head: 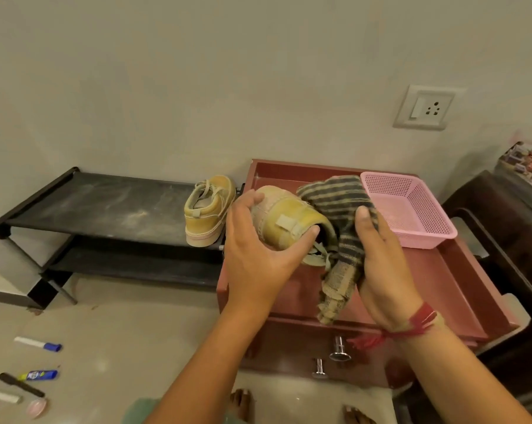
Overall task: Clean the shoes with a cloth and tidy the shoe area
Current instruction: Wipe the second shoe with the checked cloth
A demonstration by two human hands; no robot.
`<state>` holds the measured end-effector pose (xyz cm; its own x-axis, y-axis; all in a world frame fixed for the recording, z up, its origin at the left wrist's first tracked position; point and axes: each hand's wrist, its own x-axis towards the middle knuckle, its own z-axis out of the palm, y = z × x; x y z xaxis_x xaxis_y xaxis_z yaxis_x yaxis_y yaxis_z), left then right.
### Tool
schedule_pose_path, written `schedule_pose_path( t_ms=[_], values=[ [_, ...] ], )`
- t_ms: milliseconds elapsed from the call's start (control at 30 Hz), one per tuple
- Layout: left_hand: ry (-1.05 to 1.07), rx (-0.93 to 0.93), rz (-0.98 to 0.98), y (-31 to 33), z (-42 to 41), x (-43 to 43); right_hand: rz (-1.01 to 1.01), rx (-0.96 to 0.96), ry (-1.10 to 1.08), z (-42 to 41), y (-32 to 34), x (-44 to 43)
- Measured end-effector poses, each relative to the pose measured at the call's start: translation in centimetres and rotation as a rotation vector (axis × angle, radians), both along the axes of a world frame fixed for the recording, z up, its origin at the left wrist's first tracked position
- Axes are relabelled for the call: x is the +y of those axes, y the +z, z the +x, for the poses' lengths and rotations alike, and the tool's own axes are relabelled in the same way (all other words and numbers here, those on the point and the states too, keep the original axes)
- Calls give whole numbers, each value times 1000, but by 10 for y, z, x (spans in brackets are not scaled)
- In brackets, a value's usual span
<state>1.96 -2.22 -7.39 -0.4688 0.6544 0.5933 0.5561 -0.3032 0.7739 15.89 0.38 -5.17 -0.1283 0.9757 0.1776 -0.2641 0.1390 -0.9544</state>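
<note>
Bare feet (242, 403) stand on the floor just in front of the reddish-brown cabinet (442, 286), and both forearms reach over its top.

The left hand (255, 252) grasps a yellow shoe (286, 221) above the cabinet's left edge, fingers over the sole and thumb curled under the heel. The right hand (381, 264) clutches a striped cloth (338, 209), which is bunched against the shoe's open side and hangs down towards the cabinet's front edge. A red thread (417, 321) circles the right wrist.

The held shoe is tipped on its side: its heel tab faces the camera, its pinkish sole is turned left, and its laces dangle below. Its long axis appears to run away from the camera towards the wall; the toe is hidden.

A pink basket (411, 209) sits at the cabinet's back right corner, touching the cloth's far side. Left of the cabinet, a dusty black rack (105, 206) carries the second shoe (208, 209), upright at the end nearest the cabinet, heel towards the camera.

Two metal knobs (338, 350) project from the cabinet front. A marker (38, 344), a blue tube (40, 375) and a black pen (20, 384) lie on the floor well left of the cabinet. A dark chair (503, 224) stands to its right.
</note>
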Motion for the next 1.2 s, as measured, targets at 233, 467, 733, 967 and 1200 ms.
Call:
schedule_pose_path(
  t_ms=[233,467,733,967,1200],
  values=[
    [-241,254,3,-1,5,8,-120,187,-75,19,13,9],
    [-237,315,97,2,11,7,957,-886,-89,25,14,-7],
    [-240,233,184,1,22,8,628,-698,-157,39,12,2],
    [-255,276,182,2,20,6,779,-819,-92,32,3,-2],
    [-271,220,177,0,18,5,813,-980,-171,22,2,-17]
  ],
)
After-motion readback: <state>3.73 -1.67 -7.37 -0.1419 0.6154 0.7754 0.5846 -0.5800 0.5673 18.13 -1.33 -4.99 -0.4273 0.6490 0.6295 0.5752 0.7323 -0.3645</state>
